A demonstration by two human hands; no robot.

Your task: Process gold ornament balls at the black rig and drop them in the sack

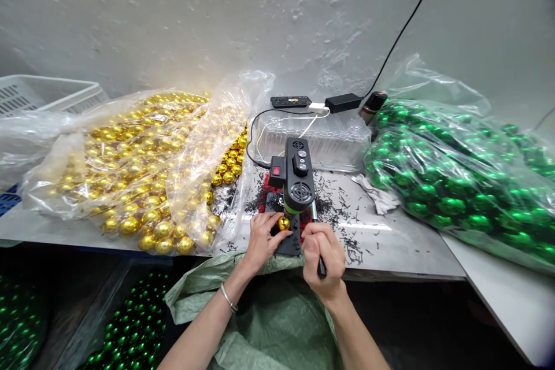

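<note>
Between the thumb and fingers of my left hand (265, 237) is a shiny gold ball (284, 223), held under the head of a small black press-like machine (299, 176). My right hand (323, 254) is wrapped round the machine's lever handle (321, 267), whose black end sticks out below the fist. A metal shaft (314, 211) runs up from that fist along the machine's right side. On the machine's left is a switch box (276, 171) with a red button. The machine's black base plate (288, 245) lies below the ball, partly hidden by my left fingers.
Left stands a clear bag of gold balls (143, 173); right, a bag of green balls (451, 185). Behind are a clear plastic box (342, 141), a power strip (289, 102) and cables. Black scraps (353, 248) litter the table. A green sack (277, 318) hangs open below its edge.
</note>
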